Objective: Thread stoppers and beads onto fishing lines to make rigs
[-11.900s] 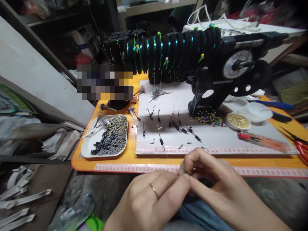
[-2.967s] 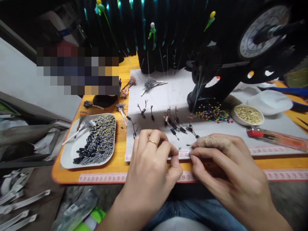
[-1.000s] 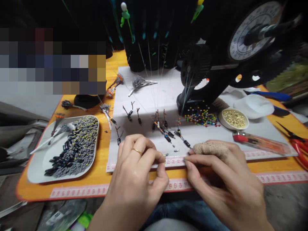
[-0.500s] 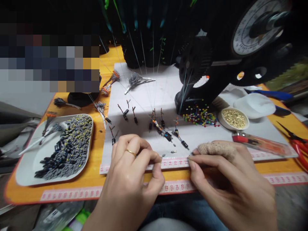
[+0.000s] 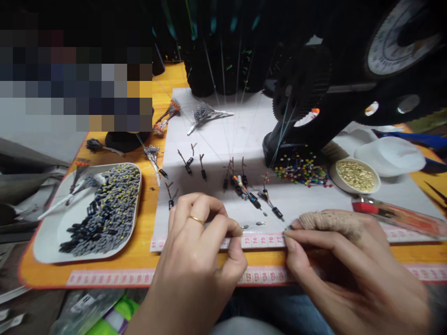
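Observation:
My left hand (image 5: pixel 200 246), with a gold ring on one finger, is closed, its thumb and forefinger pinched above the printed tape measure (image 5: pixel 259 241). To its right, my right hand (image 5: pixel 335 256) is also closed in a pinch at the tape's upper edge. One of its fingers is wrapped in a beige band (image 5: pixel 330 222). What either pinch holds is too fine to make out. Between the hands lie small grey oval pieces (image 5: pixel 260 223) on the white board (image 5: pixel 206 211). Just beyond are black cylinders with thin orange-tipped stems (image 5: pixel 254 200), attached to fine lines.
A white tray (image 5: pixel 45 239) of grey and black small parts stands at left. Colour-headed pins (image 5: pixel 300 171), a dish of gold bits (image 5: pixel 356 177) and a red-ended cutter (image 5: pixel 394 211) lie at right. A dark geared machine (image 5: pixel 300 88) rises behind, with fine lines stretching down.
My view has shifted, so the board and its things appear further right. Both hands keep their pinches and nearly the same place over the tape measure.

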The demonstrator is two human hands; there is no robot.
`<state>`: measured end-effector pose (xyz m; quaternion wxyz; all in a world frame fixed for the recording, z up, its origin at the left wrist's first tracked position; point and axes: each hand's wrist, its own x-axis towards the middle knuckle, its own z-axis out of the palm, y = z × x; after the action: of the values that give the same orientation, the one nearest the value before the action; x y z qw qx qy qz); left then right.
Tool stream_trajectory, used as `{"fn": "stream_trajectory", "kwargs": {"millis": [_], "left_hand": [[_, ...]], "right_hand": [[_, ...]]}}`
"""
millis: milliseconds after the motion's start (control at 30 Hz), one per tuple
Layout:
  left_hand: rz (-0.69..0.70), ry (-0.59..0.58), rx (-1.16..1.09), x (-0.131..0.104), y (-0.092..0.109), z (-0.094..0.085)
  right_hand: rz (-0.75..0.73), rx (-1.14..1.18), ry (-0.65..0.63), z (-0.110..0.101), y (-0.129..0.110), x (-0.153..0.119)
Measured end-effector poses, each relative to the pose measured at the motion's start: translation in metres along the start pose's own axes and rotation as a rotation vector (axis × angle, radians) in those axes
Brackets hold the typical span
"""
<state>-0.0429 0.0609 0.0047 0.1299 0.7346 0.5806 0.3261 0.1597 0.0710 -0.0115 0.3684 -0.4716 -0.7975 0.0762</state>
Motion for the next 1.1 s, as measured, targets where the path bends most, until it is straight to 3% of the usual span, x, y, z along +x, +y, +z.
{"fn": "stream_trajectory", "kwargs": {"millis": [467,667,1033,1100], "left_hand": [[-0.068,-0.079,-0.037,0.006,0.002,-0.003],[-0.078,-0.095,-0.043,0.007,0.002,-0.005],[-0.053,-0.072,-0.043,0.002,-0.002,-0.001],[-0.001,-0.014,-0.009,-0.001,0.003,-0.005]], "right_hand": [[-0.05,-0.008,0.015,0.003,0.016,-0.008],[-0.04,0.0,0.019,0.002,0.011,-0.005],[-0.015,-0.048,0.008,0.0,0.002,-0.002],[-0.033,-0.09,0.036,-0.002,0.0,-0.003]]}}
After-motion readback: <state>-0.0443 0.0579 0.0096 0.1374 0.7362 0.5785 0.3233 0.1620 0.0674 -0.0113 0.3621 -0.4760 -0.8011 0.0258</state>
